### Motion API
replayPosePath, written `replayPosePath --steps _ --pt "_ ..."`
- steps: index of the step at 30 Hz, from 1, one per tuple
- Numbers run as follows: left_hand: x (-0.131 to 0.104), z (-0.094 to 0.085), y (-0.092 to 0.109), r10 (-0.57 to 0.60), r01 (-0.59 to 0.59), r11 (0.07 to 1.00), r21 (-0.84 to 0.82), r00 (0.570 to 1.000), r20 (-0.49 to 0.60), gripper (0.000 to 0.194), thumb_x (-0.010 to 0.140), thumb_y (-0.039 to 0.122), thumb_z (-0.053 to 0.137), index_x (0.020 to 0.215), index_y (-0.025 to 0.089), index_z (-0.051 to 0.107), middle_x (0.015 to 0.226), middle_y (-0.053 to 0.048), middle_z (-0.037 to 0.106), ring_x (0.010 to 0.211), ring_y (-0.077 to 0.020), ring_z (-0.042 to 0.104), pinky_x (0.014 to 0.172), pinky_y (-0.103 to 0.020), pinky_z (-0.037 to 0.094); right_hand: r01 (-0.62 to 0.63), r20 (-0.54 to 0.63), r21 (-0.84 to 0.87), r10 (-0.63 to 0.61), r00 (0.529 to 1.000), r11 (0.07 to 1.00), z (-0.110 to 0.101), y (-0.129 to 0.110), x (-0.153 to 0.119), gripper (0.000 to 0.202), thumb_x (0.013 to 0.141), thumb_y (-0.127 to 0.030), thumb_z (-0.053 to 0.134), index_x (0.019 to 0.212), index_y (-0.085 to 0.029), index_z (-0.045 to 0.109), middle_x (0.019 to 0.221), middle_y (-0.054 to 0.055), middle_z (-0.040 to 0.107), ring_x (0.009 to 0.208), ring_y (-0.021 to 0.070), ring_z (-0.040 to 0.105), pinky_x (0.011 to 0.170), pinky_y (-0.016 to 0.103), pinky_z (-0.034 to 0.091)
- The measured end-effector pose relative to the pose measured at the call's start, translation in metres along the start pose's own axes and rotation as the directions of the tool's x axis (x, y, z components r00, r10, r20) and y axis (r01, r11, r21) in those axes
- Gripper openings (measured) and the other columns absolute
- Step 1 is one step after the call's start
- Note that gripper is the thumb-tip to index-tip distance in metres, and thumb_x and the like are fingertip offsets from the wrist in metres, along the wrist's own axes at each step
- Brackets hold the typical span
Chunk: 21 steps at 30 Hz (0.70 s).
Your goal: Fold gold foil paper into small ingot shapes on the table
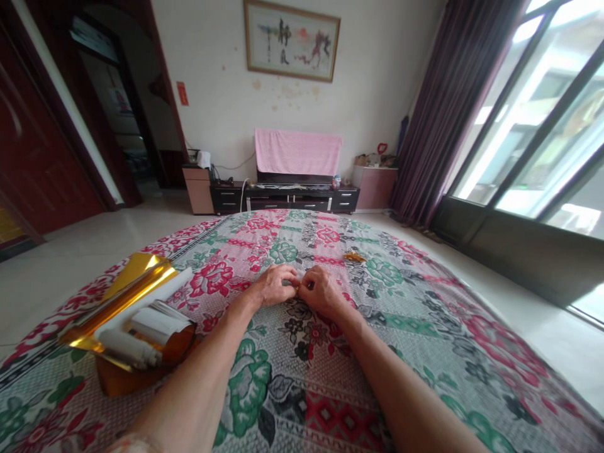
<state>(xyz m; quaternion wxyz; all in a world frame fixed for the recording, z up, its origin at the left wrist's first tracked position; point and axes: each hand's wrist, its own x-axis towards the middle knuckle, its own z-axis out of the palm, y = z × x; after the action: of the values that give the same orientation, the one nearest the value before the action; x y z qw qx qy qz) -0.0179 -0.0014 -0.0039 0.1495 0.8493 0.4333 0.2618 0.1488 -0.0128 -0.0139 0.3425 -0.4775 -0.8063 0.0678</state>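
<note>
Small, glinting gold piece [297, 289], mostly hidden from view

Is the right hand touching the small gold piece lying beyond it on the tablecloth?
Apart. The head view shows patterned tablecloth between the right hand and the small gold piece, which lies farther out and to the right.
</note>
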Motion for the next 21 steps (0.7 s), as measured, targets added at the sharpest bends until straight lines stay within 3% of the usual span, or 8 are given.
replayPosePath --steps 21 --pt "0.0004 0.0099 -0.004 0.011 -0.009 1.0 0.026 0.996 -0.092 0.011 0.069 0.021 0.063 0.078 0.02 0.071 0.105 -0.003 0.066 0.101 -0.0164 0.059 0.097 -0.029 0.04 0.014 -0.018 0.015 -0.014 1.0 1.0 0.0004 0.0008 -0.0002 0.015 0.068 -0.009 0.054 0.056 -0.014 0.06 0.066 0.003 0.059 0.067 0.0119 0.053 0.063 0.021 0.039"
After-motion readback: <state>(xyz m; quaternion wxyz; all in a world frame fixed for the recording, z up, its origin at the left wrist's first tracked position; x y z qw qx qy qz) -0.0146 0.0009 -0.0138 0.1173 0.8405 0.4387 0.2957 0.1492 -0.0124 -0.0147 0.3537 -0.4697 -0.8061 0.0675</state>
